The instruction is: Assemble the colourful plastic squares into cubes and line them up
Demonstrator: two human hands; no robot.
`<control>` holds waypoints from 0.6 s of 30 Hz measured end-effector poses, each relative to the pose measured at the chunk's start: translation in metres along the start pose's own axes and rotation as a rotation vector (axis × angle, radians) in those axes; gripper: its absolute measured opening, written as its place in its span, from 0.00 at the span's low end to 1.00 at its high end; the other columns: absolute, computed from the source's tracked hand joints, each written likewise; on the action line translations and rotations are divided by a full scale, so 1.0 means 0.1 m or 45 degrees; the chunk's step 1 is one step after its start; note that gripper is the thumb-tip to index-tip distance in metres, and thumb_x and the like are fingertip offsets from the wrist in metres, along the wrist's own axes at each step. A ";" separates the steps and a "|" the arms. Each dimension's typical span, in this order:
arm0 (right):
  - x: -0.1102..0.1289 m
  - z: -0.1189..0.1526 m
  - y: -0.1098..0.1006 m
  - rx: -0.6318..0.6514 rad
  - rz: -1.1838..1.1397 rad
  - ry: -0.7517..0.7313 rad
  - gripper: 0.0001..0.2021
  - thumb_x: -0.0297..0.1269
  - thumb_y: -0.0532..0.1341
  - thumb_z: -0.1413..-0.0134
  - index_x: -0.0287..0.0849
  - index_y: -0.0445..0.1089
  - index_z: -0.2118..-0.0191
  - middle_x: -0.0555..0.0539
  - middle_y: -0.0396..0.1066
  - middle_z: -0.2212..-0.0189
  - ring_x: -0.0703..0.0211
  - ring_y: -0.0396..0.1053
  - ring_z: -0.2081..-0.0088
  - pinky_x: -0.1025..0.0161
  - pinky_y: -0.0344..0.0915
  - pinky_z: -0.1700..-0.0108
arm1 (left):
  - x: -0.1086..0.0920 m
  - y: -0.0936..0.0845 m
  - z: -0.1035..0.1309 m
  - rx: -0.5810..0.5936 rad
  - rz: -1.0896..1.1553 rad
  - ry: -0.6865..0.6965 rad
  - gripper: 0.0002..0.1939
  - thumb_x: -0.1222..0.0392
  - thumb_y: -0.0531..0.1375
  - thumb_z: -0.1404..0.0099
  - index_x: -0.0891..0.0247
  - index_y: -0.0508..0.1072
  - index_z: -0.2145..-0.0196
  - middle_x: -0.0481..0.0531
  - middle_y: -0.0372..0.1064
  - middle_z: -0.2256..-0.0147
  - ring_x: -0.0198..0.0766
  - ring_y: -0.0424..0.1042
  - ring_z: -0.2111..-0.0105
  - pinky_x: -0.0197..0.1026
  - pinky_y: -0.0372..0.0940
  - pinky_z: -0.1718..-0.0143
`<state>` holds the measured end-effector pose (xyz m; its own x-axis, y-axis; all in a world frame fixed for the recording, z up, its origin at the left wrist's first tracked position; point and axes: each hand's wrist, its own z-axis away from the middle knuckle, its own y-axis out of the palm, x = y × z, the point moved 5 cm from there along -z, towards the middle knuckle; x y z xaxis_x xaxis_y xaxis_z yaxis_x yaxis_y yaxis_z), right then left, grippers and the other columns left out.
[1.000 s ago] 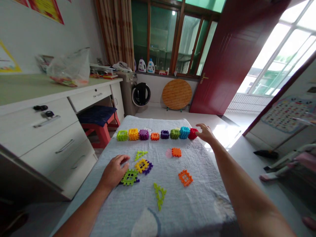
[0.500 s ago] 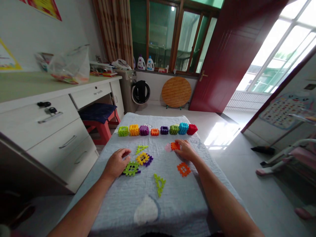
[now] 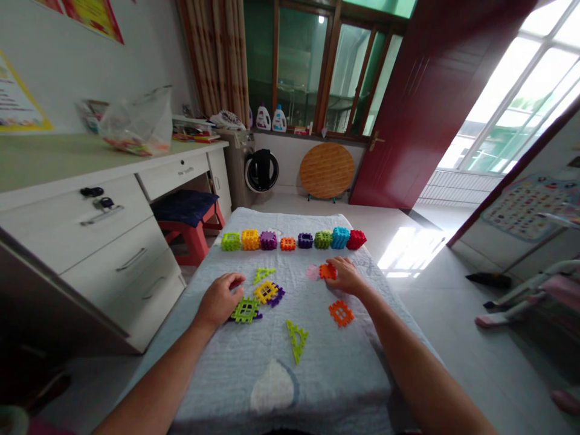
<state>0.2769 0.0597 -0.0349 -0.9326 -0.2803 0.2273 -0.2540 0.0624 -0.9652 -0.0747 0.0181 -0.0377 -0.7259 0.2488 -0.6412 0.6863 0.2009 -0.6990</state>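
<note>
Touching the orange square [image 3: 326,272] with your right hand [image 3: 346,276]
Your fingers meet its right side; whether your grip pinches it, I cannot tell. The piece lies on the cloth [image 3: 351,368], nearer you than the red block [image 3: 357,240]. Your left hand [image 3: 222,297] rests half-open, apparently empty, beside the green square [image 3: 246,310]. Pushing your right knuckles forward could knock that block; dragging could ruck the cloth.

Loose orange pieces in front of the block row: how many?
2. The first orange piece is at the right hand; the second orange piece lies below them in the picture. More could be hidden.
</note>
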 end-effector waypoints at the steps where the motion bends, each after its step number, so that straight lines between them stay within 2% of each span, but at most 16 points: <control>1: 0.01 -0.03 -0.01 0.043 0.051 0.003 0.24 0.41 0.63 0.57 0.42 0.68 0.50 0.42 0.67 0.56 0.48 0.62 0.54 0.56 0.57 0.54 | 0.00 0.00 0.00 0.000 0.001 0.008 0.11 0.58 0.54 0.46 0.62 0.72 0.65 0.53 0.73 0.64 0.42 0.74 0.63 0.42 0.68 0.57; 6: 0.16 -0.21 -0.13 0.211 0.257 -0.030 0.22 0.42 0.67 0.63 0.42 0.71 0.57 0.41 0.67 0.59 0.45 0.61 0.55 0.56 0.55 0.56 | 0.02 0.02 0.01 0.001 0.009 0.017 0.11 0.60 0.54 0.45 0.63 0.72 0.65 0.54 0.73 0.63 0.41 0.73 0.62 0.42 0.67 0.55; 12: 0.69 -0.67 -0.41 -0.007 0.226 -0.198 0.25 0.43 0.65 0.61 0.44 0.68 0.52 0.42 0.65 0.57 0.47 0.58 0.54 0.54 0.54 0.53 | -0.01 0.01 0.01 0.051 0.010 -0.002 0.11 0.62 0.54 0.45 0.63 0.72 0.64 0.53 0.72 0.63 0.41 0.72 0.61 0.44 0.67 0.54; 15: 0.90 -0.98 -0.38 -0.038 0.208 -0.219 0.26 0.44 0.65 0.60 0.45 0.68 0.51 0.42 0.64 0.55 0.45 0.56 0.53 0.52 0.52 0.51 | -0.03 0.00 0.01 0.063 0.006 -0.012 0.11 0.63 0.54 0.45 0.63 0.72 0.64 0.53 0.72 0.63 0.41 0.72 0.60 0.44 0.66 0.54; 18: 0.97 -1.27 -0.25 -0.015 0.197 -0.204 0.26 0.46 0.66 0.61 0.45 0.69 0.52 0.41 0.62 0.53 0.44 0.55 0.51 0.51 0.51 0.50 | -0.04 -0.02 0.02 0.055 -0.001 -0.017 0.11 0.63 0.54 0.45 0.63 0.72 0.64 0.54 0.72 0.63 0.42 0.71 0.60 0.46 0.66 0.53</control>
<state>0.1596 0.1525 0.0274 -0.9084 -0.4149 0.0520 -0.1146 0.1274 -0.9852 -0.0733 0.0148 -0.0349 -0.7271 0.2359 -0.6447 0.6835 0.1603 -0.7122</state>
